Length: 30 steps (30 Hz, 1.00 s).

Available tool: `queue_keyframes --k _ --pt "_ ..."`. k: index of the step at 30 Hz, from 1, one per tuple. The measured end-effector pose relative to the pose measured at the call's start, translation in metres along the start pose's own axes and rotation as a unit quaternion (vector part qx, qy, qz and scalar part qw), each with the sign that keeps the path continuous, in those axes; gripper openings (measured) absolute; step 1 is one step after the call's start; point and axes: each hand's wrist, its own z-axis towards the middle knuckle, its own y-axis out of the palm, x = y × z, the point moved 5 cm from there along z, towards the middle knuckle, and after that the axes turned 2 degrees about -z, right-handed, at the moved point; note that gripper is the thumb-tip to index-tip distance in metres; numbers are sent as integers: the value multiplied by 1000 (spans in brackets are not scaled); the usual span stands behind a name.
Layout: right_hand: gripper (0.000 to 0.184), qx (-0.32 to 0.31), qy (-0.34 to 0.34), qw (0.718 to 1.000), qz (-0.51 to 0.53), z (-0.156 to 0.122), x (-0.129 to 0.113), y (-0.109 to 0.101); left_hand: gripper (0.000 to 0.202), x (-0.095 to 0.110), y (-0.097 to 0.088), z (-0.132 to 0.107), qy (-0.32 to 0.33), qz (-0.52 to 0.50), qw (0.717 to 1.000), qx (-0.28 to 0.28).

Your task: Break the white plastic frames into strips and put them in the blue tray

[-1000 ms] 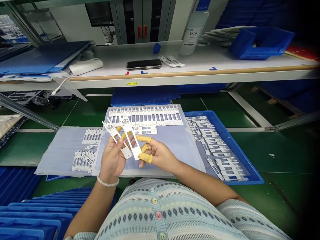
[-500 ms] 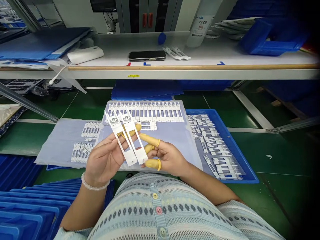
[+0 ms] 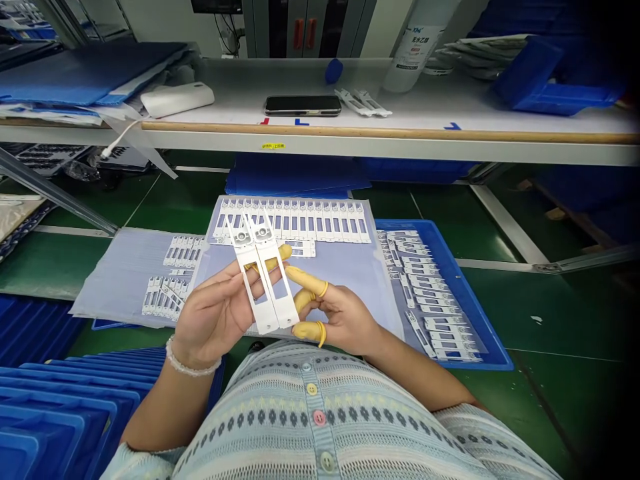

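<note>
Two long white plastic frames (image 3: 275, 311), each with a rectangular window and two prongs at the far end, lie side by side above the work surface. My left hand (image 3: 217, 310) supports them from the left, its yellow-cotted fingertips behind the windows. Yellow finger cots also cover fingers of my right hand (image 3: 337, 312), which pinches the near right edge of the pair. Beyond them, a row of similar white frames (image 3: 325, 220) lies on a pale sheet (image 3: 350, 280). Part of that row is hidden behind the held frames.
To the right, a blue tray (image 3: 487, 327) holds several white frames. More frames (image 3: 163, 293) lie on the left sheet (image 3: 110, 280). A shelf (image 3: 225, 127) across the front bears a phone (image 3: 303, 106) and a bottle (image 3: 413, 57). Stacked blue trays (image 3: 65, 413) stand lower left.
The two frames have turned more upright and now lie closer together, with the gap between them nearly closed. Both hands stay on them. The whole view has shifted slightly.
</note>
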Motion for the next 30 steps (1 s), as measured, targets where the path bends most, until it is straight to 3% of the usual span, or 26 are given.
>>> queue_keyframes --k 6,12,16,20,24,30 --pt "69 0 16 1000 -23 0 -2 -2 52 -1 -3 2 -9 -17 1000 1" --pt "34 120 -33 988 -87 -3 -13 -17 48 -3 -7 2 -12 -28 999 -12" --pt "21 134 -68 972 -182 -4 -23 -17 46 -4 -7 1 -4 -23 1000 -13" --pt "19 108 -123 950 -267 -1 -31 -9 46 -9 -5 -1 -7 -20 1000 -22" --pt "24 121 -180 922 -321 0 -38 -4 47 -14 -5 -1 -9 -16 999 -33" --pt "19 133 -144 903 -381 4 -28 -2 47 -20 -3 2 -5 -5 999 -40"
